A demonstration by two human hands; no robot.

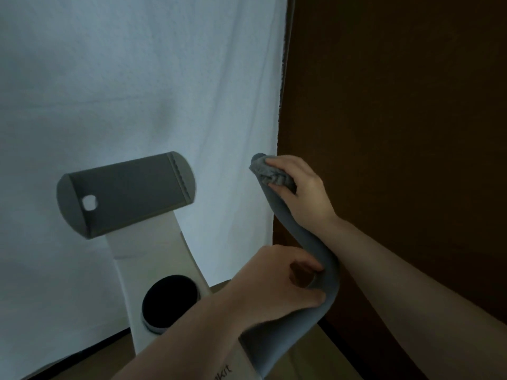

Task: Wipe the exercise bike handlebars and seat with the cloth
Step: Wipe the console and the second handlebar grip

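Note:
The right handlebar [307, 242] of the exercise bike is a grey curved tube that rises from the lower middle to the centre right. My right hand [299, 187] grips a grey cloth [270, 171] wrapped over the tip of that handlebar. Lower down, my left hand [277, 281] grips the bend of the same tube. The white bike column [153, 259] stands left of my hands, with a grey tablet holder [126, 193] on top and a black round knob [170, 297] below it. The seat is out of view.
A white sheet [137, 78] hangs behind the bike and covers the left and middle. A dark brown wall or panel [397, 105] fills the right side, close to my right hand. A strip of wooden floor [315, 349] shows at the bottom.

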